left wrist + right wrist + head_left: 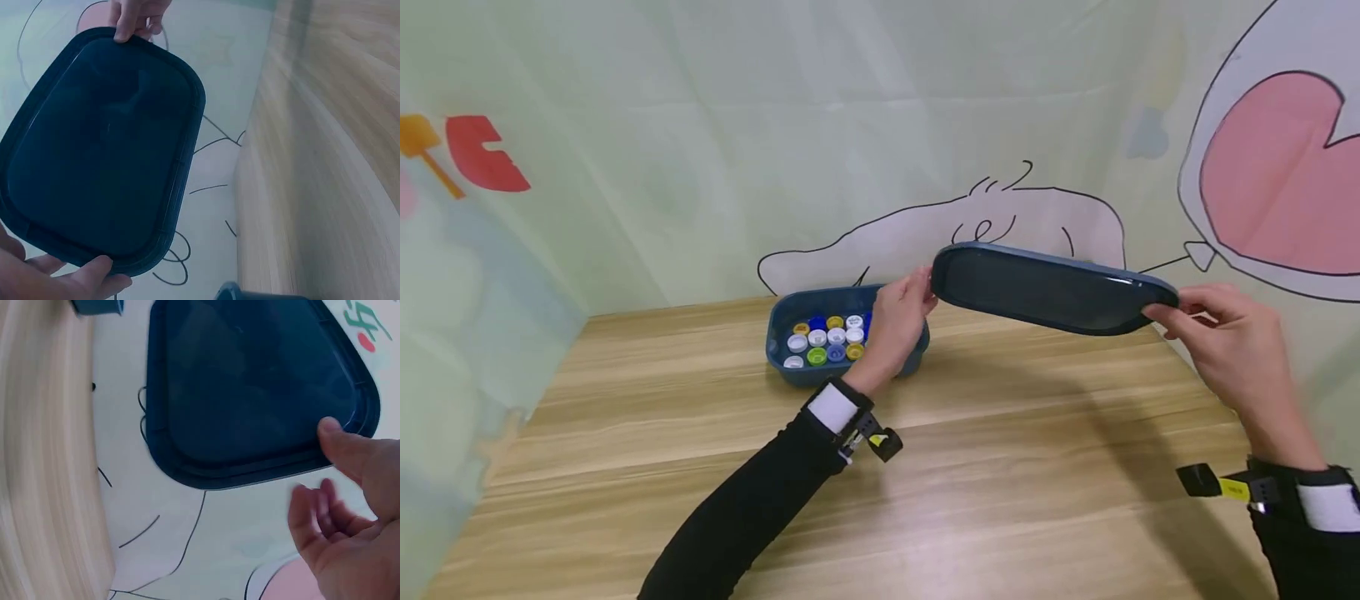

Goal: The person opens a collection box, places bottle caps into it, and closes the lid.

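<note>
A dark blue plastic lid [1052, 290] with rounded corners is held up in the air, tilted, its rimmed face showing. My left hand [897, 327] pinches its left end, and my right hand [1228, 342] pinches the opposite end, thumb on the near face. In the left wrist view the lid [103, 150] spans between both hands. The right wrist view shows my right thumb pressed on the lid's edge [250, 472], the other fingers partly curled behind. Below and behind my left hand stands a blue box [801, 377] containing several bottle caps [817, 338], white, yellow, green and blue; my hand hides its right part.
The wooden table [985, 492] runs back to a printed cloth backdrop [760, 150] with balloon and cartoon drawings. The box stands near the table's back edge. Cameras are strapped to both black-sleeved wrists. The lid and right arm cast shadows on the table.
</note>
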The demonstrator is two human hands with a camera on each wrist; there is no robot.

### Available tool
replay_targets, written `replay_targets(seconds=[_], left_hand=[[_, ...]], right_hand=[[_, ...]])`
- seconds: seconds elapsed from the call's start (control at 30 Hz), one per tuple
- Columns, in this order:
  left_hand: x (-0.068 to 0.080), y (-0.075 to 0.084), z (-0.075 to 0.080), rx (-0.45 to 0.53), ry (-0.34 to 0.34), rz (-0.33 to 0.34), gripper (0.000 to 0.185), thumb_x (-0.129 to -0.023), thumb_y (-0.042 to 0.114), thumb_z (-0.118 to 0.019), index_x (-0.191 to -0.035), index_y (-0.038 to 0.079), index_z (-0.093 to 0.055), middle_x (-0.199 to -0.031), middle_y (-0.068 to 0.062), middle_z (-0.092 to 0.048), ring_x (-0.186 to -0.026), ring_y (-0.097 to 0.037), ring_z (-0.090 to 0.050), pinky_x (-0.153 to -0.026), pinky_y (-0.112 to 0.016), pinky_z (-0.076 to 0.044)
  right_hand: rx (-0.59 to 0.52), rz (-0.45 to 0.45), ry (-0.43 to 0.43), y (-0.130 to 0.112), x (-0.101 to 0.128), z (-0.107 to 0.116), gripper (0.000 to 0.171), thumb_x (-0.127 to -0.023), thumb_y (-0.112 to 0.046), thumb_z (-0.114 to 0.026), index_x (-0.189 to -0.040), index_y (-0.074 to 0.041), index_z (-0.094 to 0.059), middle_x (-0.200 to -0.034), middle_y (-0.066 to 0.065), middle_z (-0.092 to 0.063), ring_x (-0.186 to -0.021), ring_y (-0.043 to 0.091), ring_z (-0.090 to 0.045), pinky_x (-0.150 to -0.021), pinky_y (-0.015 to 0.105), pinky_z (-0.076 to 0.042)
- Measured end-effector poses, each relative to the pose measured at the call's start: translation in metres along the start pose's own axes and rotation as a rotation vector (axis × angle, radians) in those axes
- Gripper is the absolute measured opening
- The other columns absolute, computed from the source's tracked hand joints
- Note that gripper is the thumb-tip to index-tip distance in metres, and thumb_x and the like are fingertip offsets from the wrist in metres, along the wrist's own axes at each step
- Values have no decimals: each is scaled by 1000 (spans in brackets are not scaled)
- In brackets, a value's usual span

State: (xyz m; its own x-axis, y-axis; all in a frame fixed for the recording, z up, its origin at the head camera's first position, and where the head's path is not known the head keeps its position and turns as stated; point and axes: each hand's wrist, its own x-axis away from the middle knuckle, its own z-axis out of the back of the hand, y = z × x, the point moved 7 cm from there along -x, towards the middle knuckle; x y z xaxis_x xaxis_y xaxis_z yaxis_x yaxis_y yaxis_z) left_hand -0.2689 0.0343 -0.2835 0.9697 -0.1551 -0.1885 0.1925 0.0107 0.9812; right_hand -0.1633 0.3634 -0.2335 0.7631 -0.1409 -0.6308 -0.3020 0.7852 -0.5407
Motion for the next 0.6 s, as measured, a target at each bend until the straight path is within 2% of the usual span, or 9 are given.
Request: replay_targets(seconds=[0.17,0.27,0.37,0.47,0.53,0.6], left_hand=[[-4,-3,22,115,3,22,48,-111,37,-48,-133,0,-67,-135,-17,-66,-125,-27,-64,-100,-33,-50],[-8,-6,31,197,-36,45,54,-109,42,-49,-134,-3,-65,-137,-17,-64,-128,-28,-62,-101,-31,-50],[-9,-9,41,230,-43,111,52,-108,39,-53,-130,-6,-66,-134,-15,-64,-127,-28,-62,-101,-30,-49],[-7,-10,55,197,-25,170,40,-108,25,-58,-132,-6,-65,-137,-13,-62,-128,-25,-62,-102,-31,-48],[-4,-9,65,141,-26,191,36,-107,16,-58,-139,-1,-62,-143,-12,-59,-129,-21,-60,-105,-34,-46],[-2,-8,74,80,-32,186,40,-107,10,-57,-145,1,-57,-149,-12,-55,-132,-21,-57,-106,-35,-46]], right_hand=[[-86,114,14,-20,1,-13,8,-88,5,-78,-96,3,-77,-69,-12,-61,-57,-4,-54,-50,11,-37],[-115,147,10,-25,2,-22,14,-88,9,-76,-100,3,-78,-70,-15,-65,-57,-6,-59,-54,8,-44],[-125,194,7,-28,5,-32,21,-85,15,-75,-103,4,-79,-78,-20,-66,-62,-6,-61,-60,7,-48],[-120,246,1,-32,9,-45,29,-84,19,-74,-107,2,-78,-85,-15,-67,-65,-6,-61,-63,6,-48],[-128,267,-8,-36,11,-55,34,-83,22,-72,-111,2,-78,-88,-5,-70,-68,-6,-60,-64,6,-48],[-136,271,-22,-39,13,-65,39,-83,23,-71,-115,3,-76,-92,7,-72,-70,-8,-60,-66,6,-48]])
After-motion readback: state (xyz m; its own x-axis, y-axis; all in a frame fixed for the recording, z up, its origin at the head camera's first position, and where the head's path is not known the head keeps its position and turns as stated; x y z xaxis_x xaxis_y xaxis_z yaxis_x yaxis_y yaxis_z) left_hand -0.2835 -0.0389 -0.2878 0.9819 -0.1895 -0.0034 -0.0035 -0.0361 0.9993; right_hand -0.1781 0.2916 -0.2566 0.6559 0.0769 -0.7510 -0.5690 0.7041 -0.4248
